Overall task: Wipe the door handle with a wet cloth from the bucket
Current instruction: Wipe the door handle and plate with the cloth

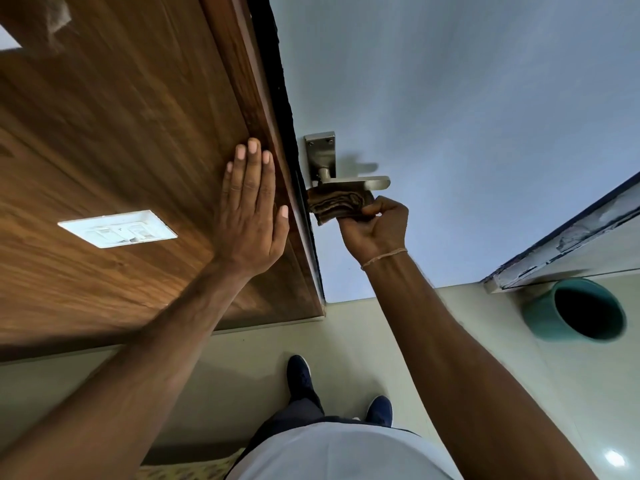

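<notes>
Brushed-metal door handle projects from the pale blue door, close to the door's edge. The right hand is closed around a folded brown cloth and presses it against the underside of the lever. The left hand lies flat and open, fingers together, on the wood-grain wall panel beside the frame. A teal bucket stands on the floor near the right wall, well apart from the handle.
</notes>
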`<control>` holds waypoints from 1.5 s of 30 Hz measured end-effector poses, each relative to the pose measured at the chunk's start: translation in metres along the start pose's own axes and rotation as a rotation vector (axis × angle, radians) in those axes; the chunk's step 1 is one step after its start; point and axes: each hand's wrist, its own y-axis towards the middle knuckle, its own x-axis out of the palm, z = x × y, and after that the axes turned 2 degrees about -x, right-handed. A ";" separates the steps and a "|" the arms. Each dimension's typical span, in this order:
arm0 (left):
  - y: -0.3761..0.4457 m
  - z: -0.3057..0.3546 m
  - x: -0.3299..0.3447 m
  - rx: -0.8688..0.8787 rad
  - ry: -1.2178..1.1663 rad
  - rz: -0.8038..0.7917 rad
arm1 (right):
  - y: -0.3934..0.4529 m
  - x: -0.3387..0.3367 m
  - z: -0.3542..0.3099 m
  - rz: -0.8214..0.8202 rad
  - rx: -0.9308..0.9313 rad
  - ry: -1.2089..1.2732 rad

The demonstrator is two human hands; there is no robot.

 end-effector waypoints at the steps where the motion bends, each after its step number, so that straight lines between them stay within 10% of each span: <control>1: -0.001 -0.002 0.000 0.006 0.005 -0.006 | -0.001 -0.001 0.000 -0.030 -0.002 -0.021; 9: -0.002 -0.003 0.003 0.004 -0.011 0.001 | 0.012 -0.008 0.029 -0.085 0.007 -0.394; 45: -0.002 -0.003 0.021 0.002 0.007 0.043 | 0.057 0.016 -0.012 0.189 -0.164 -0.206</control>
